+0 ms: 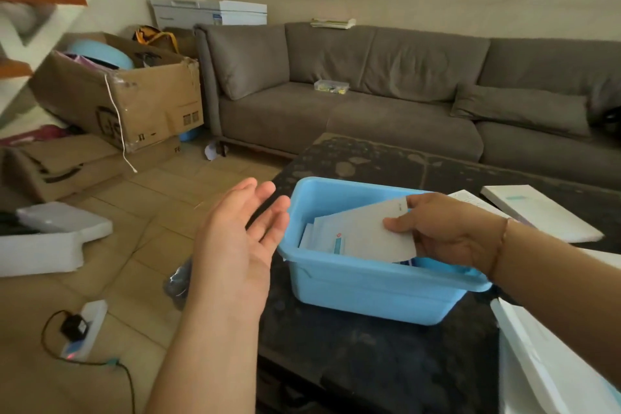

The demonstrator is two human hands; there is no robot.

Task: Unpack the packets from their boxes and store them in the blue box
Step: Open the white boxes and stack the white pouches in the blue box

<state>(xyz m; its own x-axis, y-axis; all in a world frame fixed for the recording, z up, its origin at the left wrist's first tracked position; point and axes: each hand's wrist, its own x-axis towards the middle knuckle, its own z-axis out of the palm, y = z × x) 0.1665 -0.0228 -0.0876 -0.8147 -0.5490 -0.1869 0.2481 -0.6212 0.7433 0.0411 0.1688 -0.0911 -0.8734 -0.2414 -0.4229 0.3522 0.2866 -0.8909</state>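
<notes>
While the left hand (pixel 240 239) hovered open-palmed just left of the blue box (pixel 369 292), the right hand (pixel 447 232) pinched a white packet (pixel 369 232) inside it.

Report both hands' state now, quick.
Left hand: open, palm up, holding nothing, beside the blue box.
Right hand: pinching a white packet over the blue box.

dark speckled table (pixel 386 356) | carries blue box (pixel 369 292) near its left edge | flat white boxes on right: one far (pixel 537 212), one at near right corner (pixel 544 363) | tiled floor (pixel 151 212) left of table: cardboard boxes (pixel 117 94) far, power strip (pixel 84 329) near
</notes>
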